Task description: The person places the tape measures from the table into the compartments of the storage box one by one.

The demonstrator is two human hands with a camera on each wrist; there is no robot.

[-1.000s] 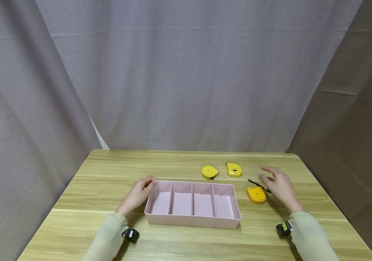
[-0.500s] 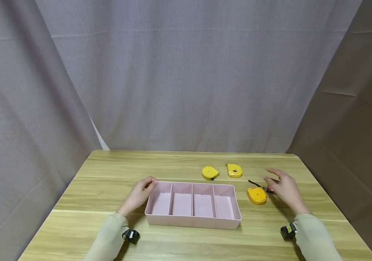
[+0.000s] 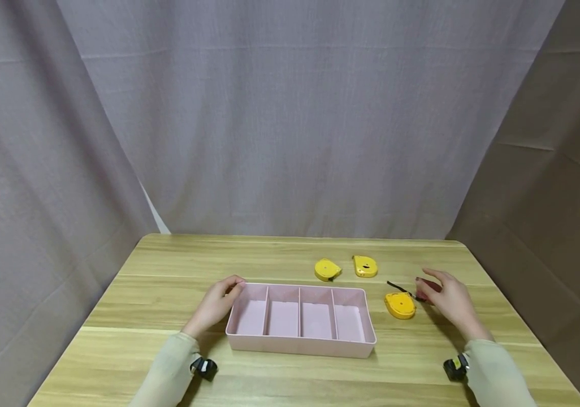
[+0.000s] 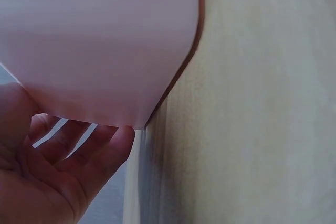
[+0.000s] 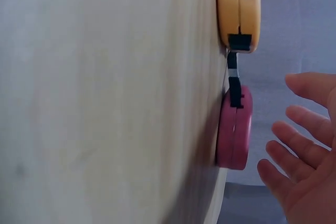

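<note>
A pink tray (image 3: pixel 300 346) with four empty compartments lies mid-table. My left hand (image 3: pixel 225 293) rests on its far left corner; in the left wrist view its relaxed fingers (image 4: pixel 89 150) lie against the tray wall (image 4: pixel 105 40). My right hand (image 3: pixel 445 295) hovers with fingers spread over a red tape measure (image 3: pixel 430 286), which it mostly hides. In the right wrist view the red tape measure (image 5: pixel 234 129) lies just clear of my fingers (image 5: pixel 294 145). A yellow tape measure (image 3: pixel 399 304) lies left of it, also in the right wrist view (image 5: pixel 239 6).
Two more yellow tape measures (image 3: pixel 327 269) (image 3: pixel 364 265) lie behind the tray's right end. A black strap (image 3: pixel 398 287) runs from the near yellow one. The wooden table (image 3: pixel 168 265) ends close to my right hand. Grey curtains hang behind.
My right hand has drifted right and toward me, settling over the red tape measure. My left hand and the tray have stayed still.
</note>
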